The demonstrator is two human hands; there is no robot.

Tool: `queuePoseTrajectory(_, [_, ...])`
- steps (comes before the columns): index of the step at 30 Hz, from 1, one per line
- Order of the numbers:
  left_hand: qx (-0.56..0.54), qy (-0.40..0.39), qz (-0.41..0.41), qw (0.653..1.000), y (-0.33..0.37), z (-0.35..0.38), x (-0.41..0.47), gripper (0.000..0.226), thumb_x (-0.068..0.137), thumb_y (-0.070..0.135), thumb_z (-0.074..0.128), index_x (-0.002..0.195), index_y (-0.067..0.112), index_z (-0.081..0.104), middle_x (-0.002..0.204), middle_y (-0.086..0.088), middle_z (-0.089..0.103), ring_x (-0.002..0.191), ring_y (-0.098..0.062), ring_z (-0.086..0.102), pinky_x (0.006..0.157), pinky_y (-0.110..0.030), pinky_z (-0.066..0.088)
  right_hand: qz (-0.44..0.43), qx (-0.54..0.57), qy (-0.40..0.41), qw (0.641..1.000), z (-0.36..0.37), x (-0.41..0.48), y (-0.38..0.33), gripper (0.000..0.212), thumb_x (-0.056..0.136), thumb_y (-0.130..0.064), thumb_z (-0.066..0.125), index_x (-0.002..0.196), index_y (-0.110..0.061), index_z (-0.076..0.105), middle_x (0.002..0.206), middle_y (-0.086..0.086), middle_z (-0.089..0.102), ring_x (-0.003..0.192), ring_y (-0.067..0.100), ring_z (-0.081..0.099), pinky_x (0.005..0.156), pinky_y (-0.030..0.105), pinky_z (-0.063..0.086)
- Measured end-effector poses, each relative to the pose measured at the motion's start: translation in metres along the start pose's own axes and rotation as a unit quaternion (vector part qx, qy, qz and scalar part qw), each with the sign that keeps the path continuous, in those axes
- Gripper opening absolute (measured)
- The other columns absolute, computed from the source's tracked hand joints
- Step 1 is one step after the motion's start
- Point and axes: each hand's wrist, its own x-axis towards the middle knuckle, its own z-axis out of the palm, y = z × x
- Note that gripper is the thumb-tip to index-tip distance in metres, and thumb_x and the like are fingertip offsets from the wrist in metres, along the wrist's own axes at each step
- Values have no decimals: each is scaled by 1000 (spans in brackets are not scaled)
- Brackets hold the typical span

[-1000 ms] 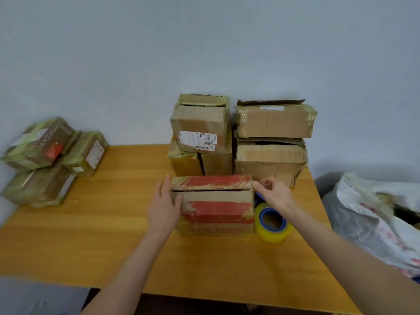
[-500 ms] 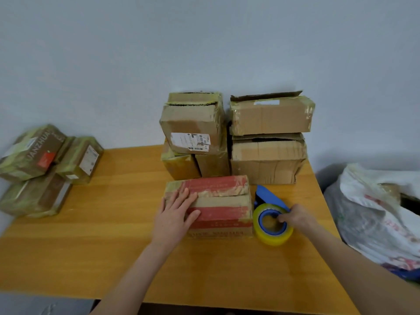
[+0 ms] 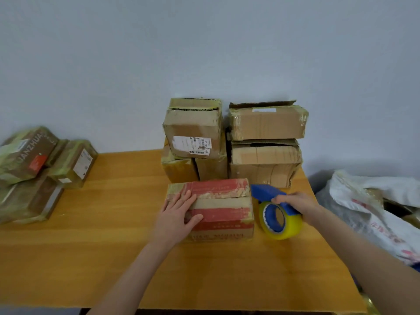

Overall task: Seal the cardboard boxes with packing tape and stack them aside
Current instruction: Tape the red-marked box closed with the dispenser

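1. The red-printed box (image 3: pixel 223 208) sits on the table (image 3: pixel 102 235), right of the middle and just in front of the boxes piled at the back edge; its top flaps are down.
2. The left hand (image 3: pixel 177 214) lies flat on the box's left end, with straight fingers spread over the top and the thumb on the front face (resting, not gripping).
3. The right hand (image 3: pixel 297 204) curls its fingers round the blue handle of the tape dispenser (image 3: pixel 280 220), just beside the box's right end, near the table's right edge.
4. Brown boxes (image 3: pixel 268 144) stand stacked at the back edge, one with a lifted flap.
5. Taped boxes (image 3: pixel 34 169) are heaped at the left edge; a white bag (image 3: pixel 375 201) lies beyond the right edge
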Motion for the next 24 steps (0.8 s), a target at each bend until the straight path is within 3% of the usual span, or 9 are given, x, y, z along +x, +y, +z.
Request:
queuePoseTrajectory(4, [-7,-19,4,1000,-1,-6,0,111,57,92,-12,150,39,16,152,20,1,147,-7,3,117,-31,-2,-117,-14,3,993,-38,-37,-48,45,78,-22,78,114,-9,54,101,7,60,85,21,59,66,31,47])
queuePoseTrajectory(8, [-25,-17,8,1000,0,-10,-1,97,69,87,6,149,37,22,157,17,13,147,-6,5,119,-34,4,-226,-24,-79,971,-36,-76,-103,35,80,-16,76,110,-22,59,107,5,64,90,21,65,75,31,50])
queuePoseTrajectory(12, [-85,-15,14,996,-3,-8,-2,105,63,93,5,148,36,30,156,17,19,147,-6,9,119,-33,4,-276,-78,-166,944,11,-100,-140,62,61,-31,81,117,-23,56,109,-1,64,93,15,67,75,25,52])
queuePoseTrajectory(14, [-177,-4,0,984,-4,-12,-2,76,83,75,32,143,30,41,152,13,32,144,-8,21,117,-29,13,-289,-108,-185,933,36,-105,-153,68,58,-35,80,120,-22,53,110,-1,63,93,14,67,74,24,52])
queuePoseTrajectory(16, [-312,48,-58,947,-7,-20,-2,37,95,27,54,132,19,56,137,4,54,132,-14,43,104,-19,31,-295,-141,-199,924,55,-103,-156,66,65,-29,83,121,-20,50,109,-1,59,85,12,65,62,18,51])
queuePoseTrajectory(18, [-421,135,-166,881,-14,-29,-2,29,94,3,50,118,11,65,119,-3,65,116,-19,57,94,-20,41,-293,-187,-205,915,68,-97,-150,58,76,-17,81,122,-18,46,108,0,56,79,11,62,49,12,46])
queuePoseTrajectory(20, [-497,184,-235,815,-22,-41,-4,25,96,4,47,110,12,66,111,-5,67,107,-20,61,92,-32,49,-287,-211,-205,912,74,-90,-142,56,77,-14,80,121,-18,45,110,2,55,84,11,62,55,15,49])
queuePoseTrajectory(22, [-515,188,-265,793,-30,-53,-4,20,98,15,49,110,12,65,108,-4,67,96,-15,61,82,-32,52,-288,-224,-197,910,75,-85,-138,58,74,-17,82,119,-19,44,111,2,56,90,14,63,64,22,54])
queuePoseTrajectory(24, [-555,152,-288,766,-32,-63,-2,24,98,26,51,110,9,64,103,-5,68,84,-13,61,68,-27,50,-293,-234,-197,906,74,-84,-139,57,74,-17,82,117,-18,44,108,0,55,89,13,62,61,19,52])
